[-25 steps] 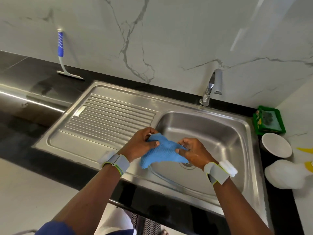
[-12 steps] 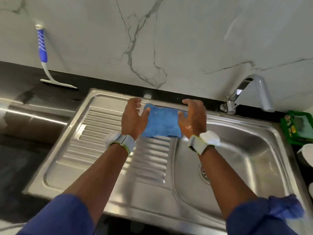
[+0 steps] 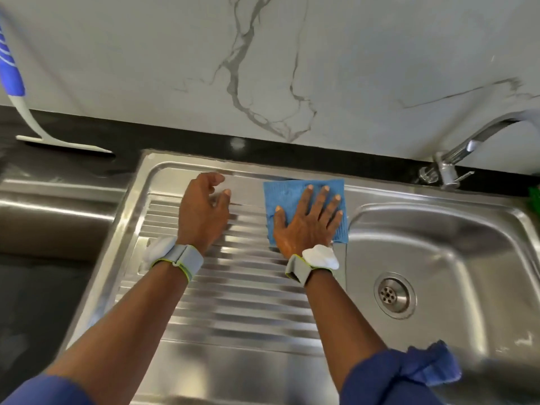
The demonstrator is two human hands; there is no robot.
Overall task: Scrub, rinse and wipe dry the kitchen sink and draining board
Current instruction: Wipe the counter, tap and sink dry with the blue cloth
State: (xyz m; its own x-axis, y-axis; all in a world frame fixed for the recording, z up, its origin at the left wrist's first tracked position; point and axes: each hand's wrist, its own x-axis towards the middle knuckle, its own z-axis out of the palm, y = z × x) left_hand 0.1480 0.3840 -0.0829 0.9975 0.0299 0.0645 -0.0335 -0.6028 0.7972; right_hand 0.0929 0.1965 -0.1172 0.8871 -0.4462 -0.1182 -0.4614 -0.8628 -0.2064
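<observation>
So my right hand [image 3: 306, 222] is pressed flat on the blue cloth [image 3: 287, 194], fingers [image 3: 320, 197] spread wide and not gripping anything, and the cloth sits at the back of the draining board [image 3: 239, 290], right beside the edge of the sink [image 3: 455, 244] bowl. My left hand [image 3: 203, 211] is just beside it over the ridges, empty, fingers loosely curled; can't tell if it's actually touching the steel. Over on the black bench [image 3: 67, 168] a blue-handled squeegee [image 3: 26, 112] leans on the marble wall, and the tap [image 3: 455, 153] is at the back right.
</observation>
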